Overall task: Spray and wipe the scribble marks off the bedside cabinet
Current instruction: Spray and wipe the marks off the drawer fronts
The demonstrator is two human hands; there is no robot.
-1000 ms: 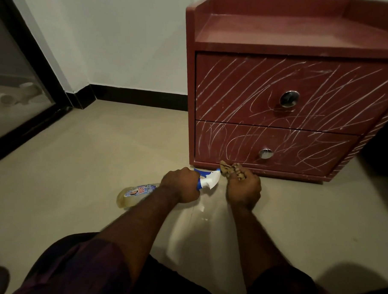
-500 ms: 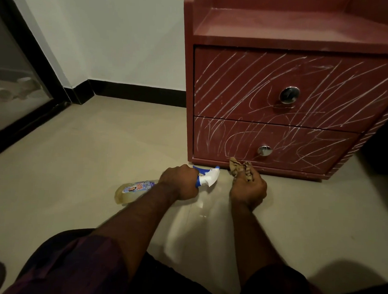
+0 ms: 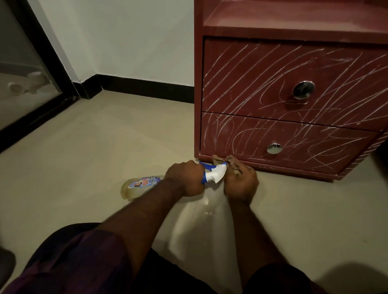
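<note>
A dark red bedside cabinet point(image 3: 247, 82) with two drawers stands on the floor at the upper right. White scribble marks point(image 3: 243, 66) cover both drawer fronts. My left hand point(image 3: 186, 177) grips the neck of a spray bottle point(image 3: 140, 184) that lies nearly flat, its white and blue nozzle point(image 3: 215, 174) pointing right. My right hand point(image 3: 240, 182) holds a small brownish cloth point(image 3: 229, 164) bunched right at the nozzle, just in front of the cabinet's base.
The cabinet has two round metal knobs point(image 3: 303, 89) and an open shelf on top. A few wet drops point(image 3: 208, 206) lie on the beige floor under the nozzle. A glass door with a black frame point(image 3: 43, 58) stands at the left.
My right hand with the cloth has come back in close against the nozzle. The view has shifted a little nearer to the cabinet. The bottle stays low in my left hand.
</note>
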